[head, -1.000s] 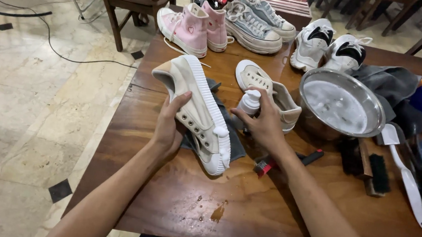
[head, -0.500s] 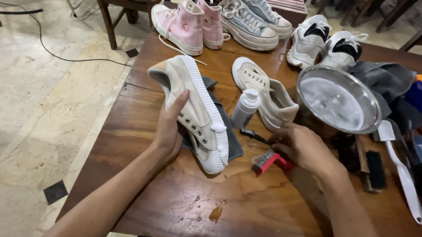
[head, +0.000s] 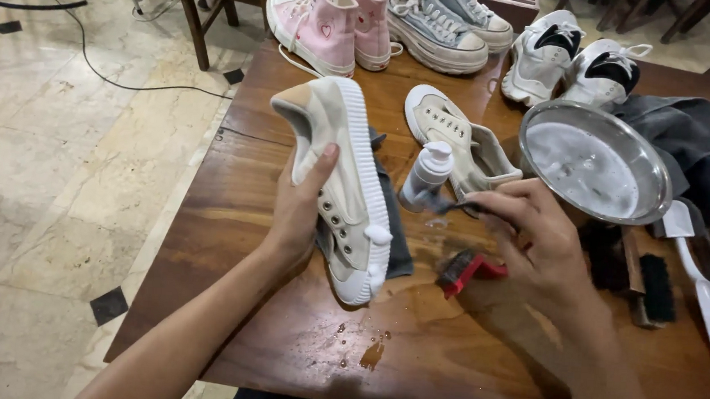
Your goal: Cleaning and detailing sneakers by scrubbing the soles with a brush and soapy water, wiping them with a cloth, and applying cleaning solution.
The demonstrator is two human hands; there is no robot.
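Observation:
My left hand [head: 303, 209] grips a beige sneaker [head: 341, 182] tilted on its side, its white ribbed sole facing right and its toe near the table's front. A grey cloth [head: 396, 243] lies under it. My right hand [head: 533, 239] is closed on a thin dark brush [head: 451, 206] whose tip points left toward a white pump bottle [head: 426, 173]. A red-handled brush [head: 467, 271] lies on the wet wood just below that hand. The second beige sneaker [head: 453, 136] lies behind the bottle.
A metal bowl [head: 594, 165] with foamy water stands at right, with dark cloths [head: 684, 129] behind it. Black brushes [head: 654, 283] and a white-handled brush [head: 706, 303] lie at right. Pink [head: 316, 25], grey [head: 444, 24] and white sneakers [head: 545, 51] line the wooden table's [head: 280, 343] far edge.
My right hand let go of the white bottle, reached down toward the brushes, and now holds the thin dark brush lifted off the table. The left hand kept the sneaker.

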